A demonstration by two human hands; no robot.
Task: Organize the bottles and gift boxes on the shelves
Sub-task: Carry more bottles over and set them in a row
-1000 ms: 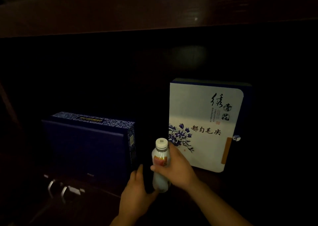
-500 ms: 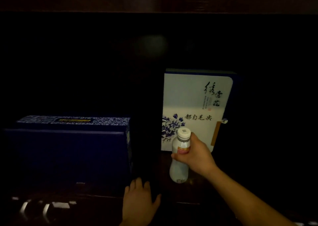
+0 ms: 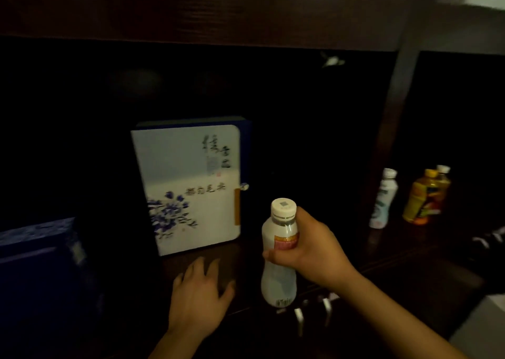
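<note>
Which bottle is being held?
The white bottle with the pink label, in the right hand; the three other bottles stand untouched further right.

There are four bottles [image 3: 278, 276] [image 3: 382, 200] [image 3: 419, 200] [image 3: 443, 182], two gift boxes [image 3: 191, 172] [image 3: 35, 276].

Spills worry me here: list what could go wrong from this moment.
The right hand grips the bottle high, near the front edge of the shelf; set down there, it might topple off. The upright white box stands just behind the left hand; a nudge could tip it. Dim light hampers aiming.
</note>
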